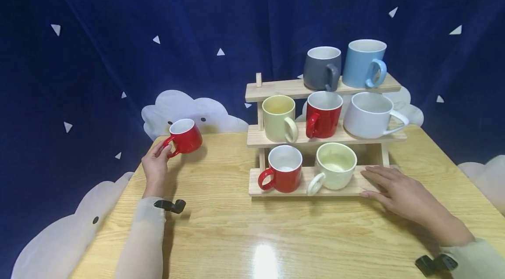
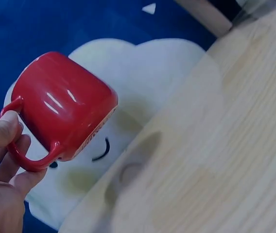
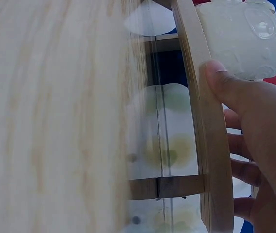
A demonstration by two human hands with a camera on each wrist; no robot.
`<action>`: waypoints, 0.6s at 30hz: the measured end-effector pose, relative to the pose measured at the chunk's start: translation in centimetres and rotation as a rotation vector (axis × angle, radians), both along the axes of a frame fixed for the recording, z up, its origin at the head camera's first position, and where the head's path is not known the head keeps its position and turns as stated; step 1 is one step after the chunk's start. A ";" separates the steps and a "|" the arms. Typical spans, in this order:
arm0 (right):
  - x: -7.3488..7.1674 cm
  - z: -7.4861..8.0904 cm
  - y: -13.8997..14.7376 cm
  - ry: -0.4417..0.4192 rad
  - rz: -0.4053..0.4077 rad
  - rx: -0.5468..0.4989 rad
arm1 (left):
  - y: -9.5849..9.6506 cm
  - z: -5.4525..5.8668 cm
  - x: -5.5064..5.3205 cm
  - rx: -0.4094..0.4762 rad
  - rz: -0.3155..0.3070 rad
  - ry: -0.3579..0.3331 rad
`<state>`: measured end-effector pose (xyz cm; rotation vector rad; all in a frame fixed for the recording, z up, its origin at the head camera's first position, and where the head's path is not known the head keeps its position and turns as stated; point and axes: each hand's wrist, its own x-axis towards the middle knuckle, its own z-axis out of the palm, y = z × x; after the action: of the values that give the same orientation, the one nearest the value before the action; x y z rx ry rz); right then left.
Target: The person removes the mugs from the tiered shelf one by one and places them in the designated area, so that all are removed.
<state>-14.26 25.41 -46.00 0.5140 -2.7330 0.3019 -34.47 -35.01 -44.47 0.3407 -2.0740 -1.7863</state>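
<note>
Mug (image 1: 188, 137), red, just R of L hand (image 1: 155, 164), handle (image 2: 36, 163) pinched; R hand (image 1: 408, 196) spread on btm shelf (image 1: 360, 183).

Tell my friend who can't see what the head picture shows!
A person's left hand holds a red mug by its handle above a table; the right hand touches a wooden rack. The rack holds a gray mug and blue mug on top, a yellow mug, second red mug and white mug in the middle, and a third red mug and cream mug below.
</note>
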 end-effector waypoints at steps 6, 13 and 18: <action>0.0 0.0 0.1 -0.010 -0.003 -0.003 | -2.2 -0.9 -0.1 0.130 0.015 -0.027; 0.1 0.0 -0.1 -0.018 -0.011 -0.001 | -4.5 -2.2 -0.3 0.213 0.039 0.010; 0.1 0.0 -0.2 -0.012 -0.012 -0.006 | -5.4 -3.0 -0.6 0.264 0.036 0.038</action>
<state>-14.17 25.26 -46.01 0.4951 -2.7449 0.3110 -35.08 -40.46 -47.45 0.4098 -1.7963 -2.0322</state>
